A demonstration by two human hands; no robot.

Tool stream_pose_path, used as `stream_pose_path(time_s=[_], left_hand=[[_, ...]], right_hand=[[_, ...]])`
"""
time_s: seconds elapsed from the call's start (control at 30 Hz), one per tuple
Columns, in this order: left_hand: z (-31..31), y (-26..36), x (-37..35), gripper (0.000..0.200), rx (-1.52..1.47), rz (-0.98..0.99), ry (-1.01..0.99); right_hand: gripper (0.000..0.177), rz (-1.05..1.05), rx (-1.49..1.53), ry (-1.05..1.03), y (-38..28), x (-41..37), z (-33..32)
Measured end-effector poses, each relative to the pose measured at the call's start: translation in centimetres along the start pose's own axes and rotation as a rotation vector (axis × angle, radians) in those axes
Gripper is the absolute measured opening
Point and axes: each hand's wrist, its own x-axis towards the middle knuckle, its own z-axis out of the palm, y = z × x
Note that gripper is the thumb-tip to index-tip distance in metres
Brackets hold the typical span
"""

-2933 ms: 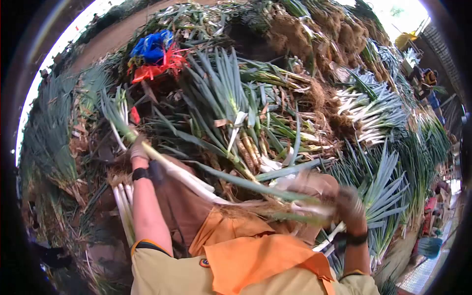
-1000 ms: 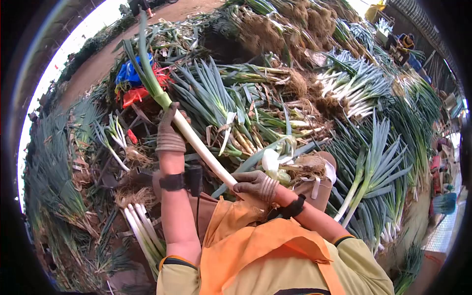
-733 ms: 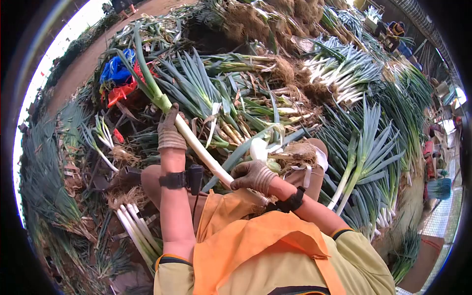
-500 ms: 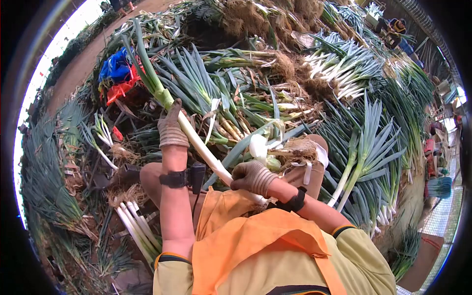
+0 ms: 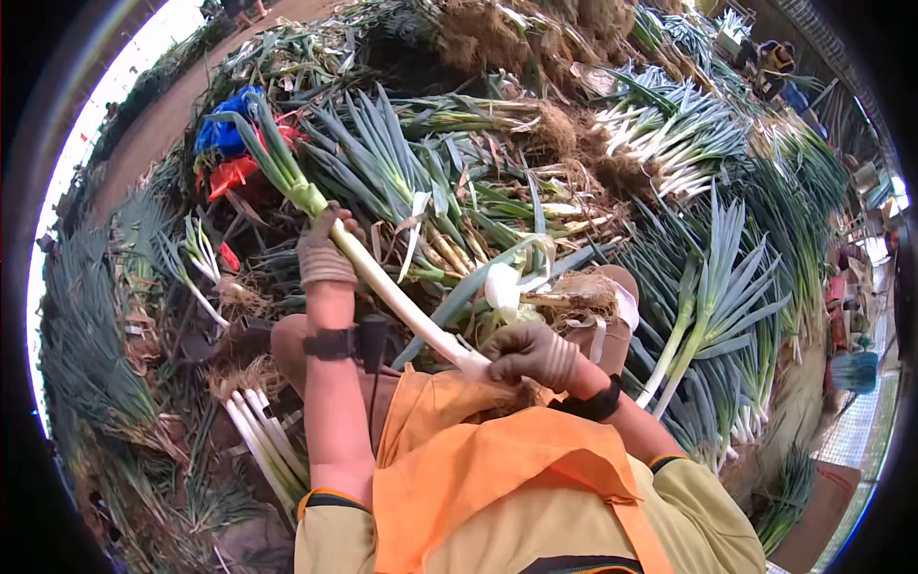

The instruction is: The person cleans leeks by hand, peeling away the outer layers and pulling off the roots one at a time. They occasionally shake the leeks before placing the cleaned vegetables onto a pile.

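Observation:
A long green onion (image 5: 390, 281) lies slantwise across my lap, its leaves up to the left and its white base toward my apron. My gloved left hand (image 5: 327, 251) is closed around the upper shaft, just below where the leaves fan out. My gloved right hand (image 5: 534, 356) has its fingers curled at the bottom end, thumb against the white base. Brown roots show beneath that hand on the orange apron (image 5: 497, 459). A peeled-back white and green piece (image 5: 503, 287) rests beyond my right hand, beside a root clump (image 5: 583, 292).
Piled green onions (image 5: 382, 163) spread in front of me. Trimmed white-stemmed ones (image 5: 660, 139) lie farther back, and a leafy bunch (image 5: 708, 297) sits at my right. Several white stems (image 5: 263, 435) are at my left. Blue and red bags (image 5: 225, 129) lie left; another person (image 5: 775, 62) is far right.
My right hand has slid down the shaft to the bottom end and moved right. My left hand has shifted slightly down and left, and the leaf end has tipped left.

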Motion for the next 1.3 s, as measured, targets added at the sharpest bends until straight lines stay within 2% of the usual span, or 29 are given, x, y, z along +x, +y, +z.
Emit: stream_pose_path(time_s=[0.03, 0.1, 0.13, 0.17, 0.23, 0.3, 0.37, 0.4, 0.43, 0.47, 0.5, 0.57, 0.6, 0.63, 0.7, 0.73, 0.77, 0.83, 0.9, 0.97, 1.0, 1.03, 1.1, 1.13, 1.2, 1.23, 1.3], left_hand=[[-0.5, 0.6, 1.1, 0.013, -0.030, 0.015, 0.027], [-2.2, 2.1, 3.4, 0.013, -0.066, 0.025, 0.017], [-2.3, 2.9, 3.8, 0.013, -0.093, 0.015, 0.035], [-2.5, 3.9, 4.1, 0.013, -0.118, 0.007, 0.053], [-4.5, 6.2, 6.2, 0.013, -0.130, -0.011, 0.098], [-6.1, 7.6, 7.3, 0.016, -0.107, 0.033, 0.154], [-7.2, 8.6, 7.5, 0.016, -0.090, 0.039, 0.224], [-7.7, 9.1, 7.9, 0.016, -0.074, 0.054, 0.291], [-7.7, 9.1, 7.2, 0.014, -0.133, 0.087, 0.267], [-7.4, 9.1, 6.7, 0.013, -0.126, 0.107, 0.253], [-7.2, 8.7, 6.1, 0.013, -0.120, 0.120, 0.241], [-5.7, 7.2, 4.8, 0.014, -0.062, 0.300, 0.195], [-4.9, 6.6, 4.3, 0.014, -0.071, 0.321, 0.190], [-4.2, 5.9, 3.7, 0.015, -0.086, 0.311, 0.164], [-3.1, 4.8, 2.9, 0.019, -0.107, 0.275, 0.114], [-2.5, 4.6, 2.6, 0.020, -0.089, 0.232, 0.131], [-2.2, 4.3, 2.1, 0.021, -0.072, 0.180, 0.153], [-1.0, 4.2, -0.2, 0.017, -0.072, 0.199, 0.065], [-0.9, 3.5, -0.6, 0.013, -0.016, 0.194, 0.072], [-1.0, 3.0, -0.8, 0.014, 0.042, 0.186, 0.050], [-0.2, 3.2, -1.6, 0.014, 0.016, 0.103, 0.101], [0.1, 3.0, -2.0, 0.014, 0.045, 0.128, 0.056], [0.0, 2.4, -1.7, 0.015, 0.012, 0.053, 0.038], [0.8, 2.0, -2.2, 0.015, -0.048, -0.011, -0.086], [0.8, 1.2, -2.2, 0.016, 0.076, 0.047, -0.053], [-0.5, 0.9, -1.1, 0.016, 0.241, 0.129, 0.094], [0.3, 1.6, -1.6, 0.019, 0.113, 0.081, 0.098]], right_hand=[[0.015, 0.002, -0.007, -0.005, -0.2, -0.6, -0.6], [0.018, -0.002, 0.236, -0.071, -0.3, -1.6, -1.4], [0.019, -0.102, 0.191, -0.054, -0.5, -1.8, -1.5], [0.017, -0.056, 0.151, -0.056, -0.8, -2.6, -1.7], [0.027, -0.051, 0.048, -0.042, -1.3, -4.5, -2.0], [0.015, -0.058, -0.228, 0.074, -0.8, -5.9, -3.5], [0.013, -0.033, -0.176, 0.061, -0.5, -7.6, -5.4], [0.009, 0.098, -0.136, 0.091, -1.9, -8.4, -5.5], [0.005, 0.225, -0.097, 0.123, -3.3, -8.7, -5.2], [0.012, 0.277, -0.295, 0.132, -3.5, -7.9, -5.3], [0.024, 0.196, -0.488, 0.163, -3.6, -6.6, -5.0], [0.032, -0.299, -0.804, 0.302, -1.4, -3.3, -5.4], [0.035, -0.109, -0.472, 0.361, -1.5, -1.8, -3.9], [0.034, -0.335, -0.896, 0.346, 0.9, 0.6, -4.9], [0.026, -0.234, -0.837, 0.124, 1.0, 3.5, -1.7], [0.032, -0.297, -1.092, 0.058, 1.7, 4.5, -1.3], [0.030, -0.299, -1.202, 0.064, 3.3, 5.5, -1.1], [0.026, -0.260, -1.210, 0.133, 3.7, 5.3, 0.4], [0.024, -0.220, -0.928, 0.057, 9.2, 5.9, -1.5], [0.022, -0.124, -1.037, 0.019, 6.3, 4.3, 0.4], [0.020, -0.145, -1.074, -0.023, 6.5, 4.4, 0.5], [0.019, -0.176, -1.115, -0.068, 6.7, 4.4, 0.5], [0.017, -0.211, -1.106, -0.063, 6.9, 3.7, 0.2], [0.017, -0.133, -0.993, -0.087, 6.7, 3.4, -0.1], [0.017, -0.022, -0.809, -0.190, 6.3, 3.9, 0.1], [0.016, 0.036, -0.744, -0.232, 6.5, 4.0, -0.1], [0.019, -0.066, -0.519, -0.195, 7.7, 4.0, 0.0]])
